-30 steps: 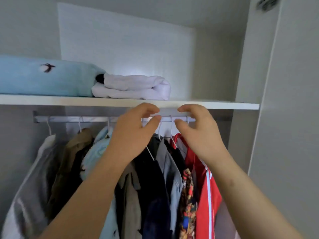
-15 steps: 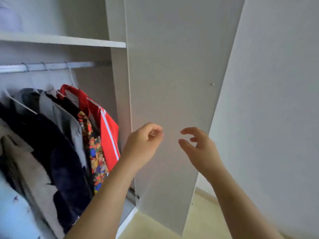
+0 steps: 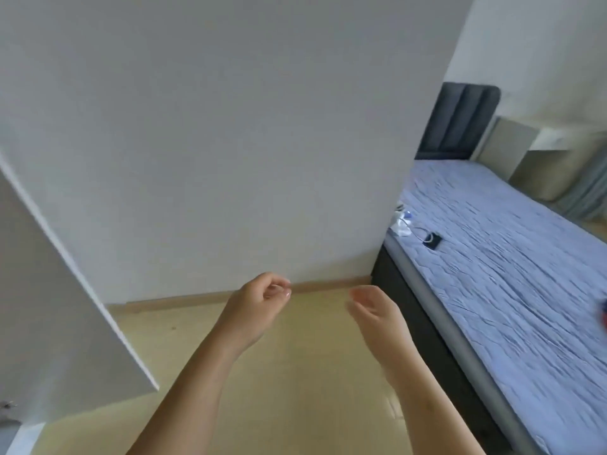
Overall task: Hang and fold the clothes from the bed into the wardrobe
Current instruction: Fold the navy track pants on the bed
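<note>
Clothes [image 3: 603, 311] show only as a red-blue scrap on the bed [image 3: 492, 257], well in from its near edge. Left hand [image 3: 259, 303] and right hand [image 3: 374, 311] are loosely curled and empty. Reaching across might snag the cabled device [image 3: 432, 240] by that edge.

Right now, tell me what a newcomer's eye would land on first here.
The left hand and right hand, both empty, reach out low in the middle over the yellow floor. On the right runs the bed with its lilac cover, a small black gadget lying on it near the wall and something red at the picture's edge.
</note>
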The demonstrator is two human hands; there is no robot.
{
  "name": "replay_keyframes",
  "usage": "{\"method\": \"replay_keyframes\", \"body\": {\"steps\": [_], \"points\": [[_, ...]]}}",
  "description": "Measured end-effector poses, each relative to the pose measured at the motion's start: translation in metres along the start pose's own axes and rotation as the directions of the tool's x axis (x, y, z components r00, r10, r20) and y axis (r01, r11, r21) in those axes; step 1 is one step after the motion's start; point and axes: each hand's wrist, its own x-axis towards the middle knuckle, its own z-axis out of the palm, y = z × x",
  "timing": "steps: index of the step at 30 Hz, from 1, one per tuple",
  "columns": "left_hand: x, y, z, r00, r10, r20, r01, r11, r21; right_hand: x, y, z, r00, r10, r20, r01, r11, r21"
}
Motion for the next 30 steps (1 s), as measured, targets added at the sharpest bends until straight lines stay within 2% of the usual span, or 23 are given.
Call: {"method": "replay_keyframes", "body": {"steps": [3,9,15,20,24,30], "points": [[0.014,0.031,0.097,0.986,0.049,0.159,-0.047,0.999,-0.016,-0.003,0.05,-0.094,0.984,0.098,-0.148,-0.101,0.995,-0.012],[0.019,0.084,0.259,0.879,0.122,0.461,-0.128,0.992,-0.02,-0.029,0.124,-0.226,0.901,0.252,-0.353,-0.253,0.966,0.043],[0.026,0.112,0.385,0.71,0.136,0.691,-0.189,0.982,0.001,-0.055,0.184,-0.307,0.732,0.426,-0.531,-0.361,0.904,0.227],[0.045,0.136,0.472,0.57,0.166,0.805,-0.271,0.963,-0.006,-0.043,0.227,-0.363,0.598,0.493,-0.632,-0.389,0.868,0.31],[0.072,0.165,0.543,0.492,0.196,0.848,-0.349,0.937,-0.013,-0.01,0.257,-0.407,0.531,0.544,-0.65,-0.405,0.836,0.37],[0.098,0.206,0.64,0.364,0.169,0.916,-0.376,0.926,-0.022,0.027,0.288,-0.468,0.418,0.6,-0.682,-0.398,0.796,0.457]]}}
